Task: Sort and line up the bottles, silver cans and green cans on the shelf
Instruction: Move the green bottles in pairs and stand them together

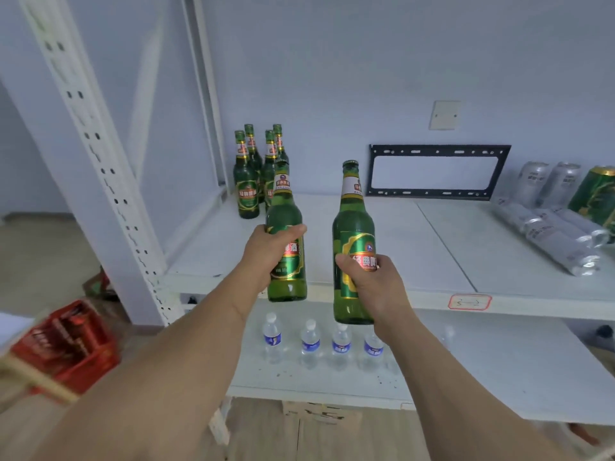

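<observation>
With four green beer bottles (247,181) already grouped at the back-left of the shelf (432,247), the left hand (266,252) and right hand (372,281) each gripped another bottle before it, while silver cans (552,227) and green cans (595,194) lay unsorted far right.
</observation>
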